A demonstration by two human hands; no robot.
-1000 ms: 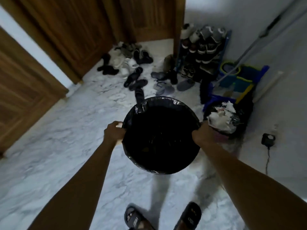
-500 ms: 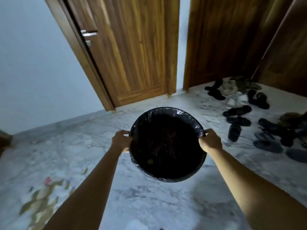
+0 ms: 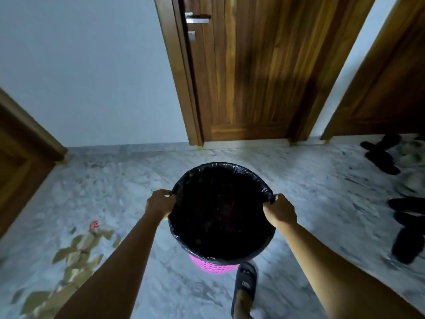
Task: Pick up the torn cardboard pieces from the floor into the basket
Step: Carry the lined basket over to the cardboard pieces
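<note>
At the bottom of the frame a sandalled foot point(image 3: 245, 286) steps forward. Above it, the left hand point(image 3: 161, 203) and right hand point(image 3: 279, 211) each clamp opposite rims of the bag-lined pink basket point(image 3: 222, 212), carried level, probably to bring it near the cardboard pieces point(image 3: 76, 252) scattered lower left. A wooden door point(image 3: 239, 65) stands beyond.

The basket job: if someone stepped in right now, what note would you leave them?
Left hand and right hand each grip the rim of the basket, which is pink, lined with a black bag and carried above the floor.
Torn cardboard pieces lie scattered on the floor to the left.
Done: basket fetched.
Left: set it down by the pieces and pick them all up; none visibly collected yet.
</note>
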